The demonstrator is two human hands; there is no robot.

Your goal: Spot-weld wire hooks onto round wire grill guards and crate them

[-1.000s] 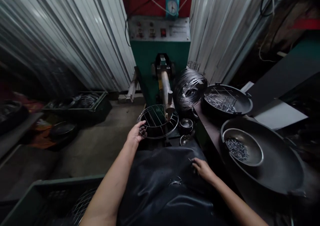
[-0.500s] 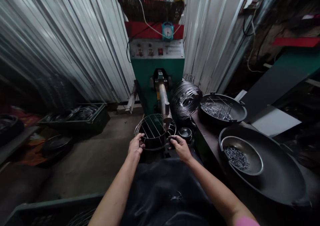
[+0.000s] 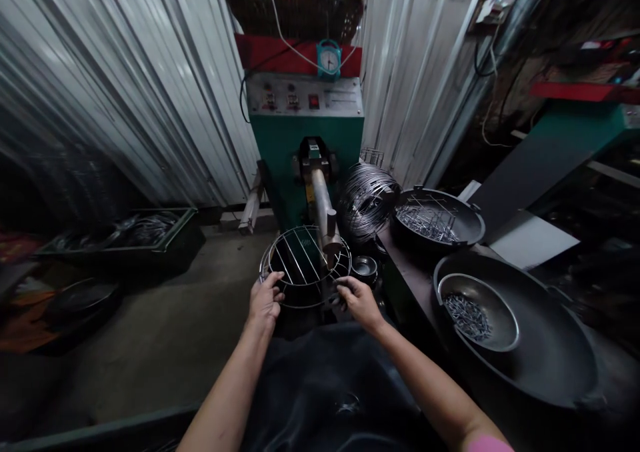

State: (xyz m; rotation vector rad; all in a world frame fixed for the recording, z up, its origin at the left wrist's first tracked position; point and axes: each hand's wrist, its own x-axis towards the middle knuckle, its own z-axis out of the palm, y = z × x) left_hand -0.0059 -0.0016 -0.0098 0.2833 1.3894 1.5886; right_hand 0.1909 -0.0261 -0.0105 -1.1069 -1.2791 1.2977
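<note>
A round wire rack [image 3: 301,283] with parallel bars across it hangs in front of the green machine [image 3: 305,132], its right part under the tip of the machine's metal arm [image 3: 323,202]. My left hand [image 3: 267,297] grips the rack's rim at the front left, thumb on top. Near the rim at the front right is my right hand [image 3: 356,299], its thumb and fingers pinched together. Whether these fingers hold the rim or a small wire piece is too dark to tell.
A wire coil [image 3: 370,200] stands right of the machine. Farther right are a pan of wire parts [image 3: 470,222] and a large pan [image 3: 545,352] holding a metal bowl [image 3: 507,325] of short pieces. A green crate [image 3: 187,239] sits on the left floor.
The camera view has shifted slightly to the right. The rack's bars now lie at a slightly different angle under the machine arm, and both hands remain at its front edge.
</note>
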